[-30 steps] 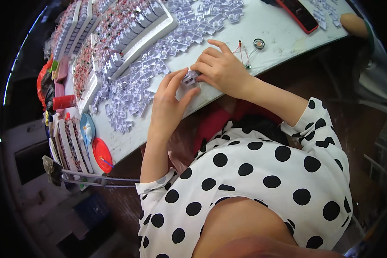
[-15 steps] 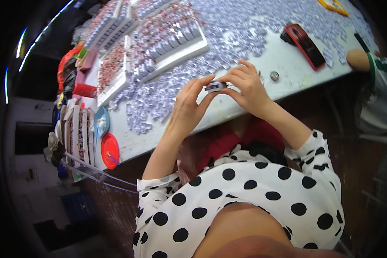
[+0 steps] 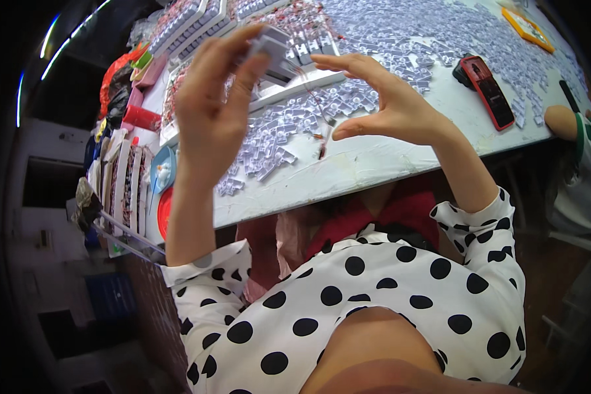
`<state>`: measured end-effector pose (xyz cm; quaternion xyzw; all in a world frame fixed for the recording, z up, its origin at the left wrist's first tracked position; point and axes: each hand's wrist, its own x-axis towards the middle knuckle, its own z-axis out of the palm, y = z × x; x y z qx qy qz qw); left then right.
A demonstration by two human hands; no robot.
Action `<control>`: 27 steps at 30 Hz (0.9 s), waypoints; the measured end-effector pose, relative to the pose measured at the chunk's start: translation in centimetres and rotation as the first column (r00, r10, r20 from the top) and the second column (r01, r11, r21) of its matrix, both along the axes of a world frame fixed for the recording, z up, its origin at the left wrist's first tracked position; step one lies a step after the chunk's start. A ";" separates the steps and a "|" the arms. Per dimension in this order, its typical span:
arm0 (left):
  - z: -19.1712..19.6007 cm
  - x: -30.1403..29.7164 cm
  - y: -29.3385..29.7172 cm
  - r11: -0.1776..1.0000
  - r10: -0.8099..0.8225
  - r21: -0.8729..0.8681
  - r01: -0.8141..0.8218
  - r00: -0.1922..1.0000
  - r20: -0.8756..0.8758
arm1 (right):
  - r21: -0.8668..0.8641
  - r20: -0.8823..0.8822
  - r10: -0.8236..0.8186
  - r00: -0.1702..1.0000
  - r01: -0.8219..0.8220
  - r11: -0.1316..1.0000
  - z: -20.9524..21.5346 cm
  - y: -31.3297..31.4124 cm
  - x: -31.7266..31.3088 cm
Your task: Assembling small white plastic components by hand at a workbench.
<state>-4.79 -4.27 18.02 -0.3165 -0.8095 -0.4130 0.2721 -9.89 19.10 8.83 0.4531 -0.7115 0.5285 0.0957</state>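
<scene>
Raised over the near side of the table, my left hand point(image 3: 210, 105) grips a small grey-white plastic casing point(image 3: 279, 58) between thumb and fingers. Thin wires point(image 3: 313, 98) hang from the casing toward the tabletop, with a small dark red end point(image 3: 322, 150) low down. My right hand point(image 3: 394, 98) is just to the right, its thumb and fingers spread wide with nothing between them. Its thumb is close to a small metallic bit point(image 3: 331, 122) by the wires; whether they touch is unclear. Many loose pale plastic pieces point(image 3: 269, 148) lie beneath.
White foam trays point(image 3: 335, 77) of wired parts stand at the back left. A red-and-black phone-like device point(image 3: 486, 92) lies on the right, a yellow frame point(image 3: 528, 29) beyond it. A blue bowl point(image 3: 163, 167) and red dish point(image 3: 164, 213) sit at left. Another person's arm point(image 3: 563, 123) rests at right.
My hands have parted: the left has lifted up and left with the casing, the right has let go and opened. Wires now dangle between them. The round metal piece is out of sight.
</scene>
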 end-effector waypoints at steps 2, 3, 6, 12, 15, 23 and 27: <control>0.7 -1.1 -1.6 1.000 0.025 0.000 -0.025 0.999 -0.039 | 0.186 0.033 0.004 0.999 -0.010 0.983 -1.3 -0.2 -1.2; 1.2 -1.3 -2.7 0.996 0.062 -0.054 -0.064 0.997 -0.045 | 0.239 0.087 0.002 0.996 -0.023 0.971 -2.2 -0.9 -1.4; 1.7 -3.0 -5.9 0.988 0.120 -0.089 -0.125 0.991 -0.061 | 0.366 0.277 0.056 0.959 -0.159 0.917 -2.8 -3.7 -2.1; 1.6 -6.2 -6.3 0.946 0.323 -0.034 -0.322 0.946 0.027 | 0.367 0.246 -0.031 0.969 -0.064 0.928 -5.4 -10.2 -7.7; 1.5 -8.3 -6.0 0.943 0.333 -0.019 -0.333 0.943 -0.002 | 0.299 0.296 -0.105 0.949 0.013 0.954 -5.7 -12.5 -10.6; -1.5 -9.0 -8.7 0.923 0.382 -0.026 -0.383 0.923 -0.045 | 0.258 0.193 -0.210 0.959 0.157 0.953 -7.0 -17.7 -14.1; -4.2 -8.5 -10.4 0.936 0.353 -0.005 -0.353 0.935 0.025 | 0.224 0.042 -0.330 0.943 0.313 0.923 -9.1 -19.3 -14.1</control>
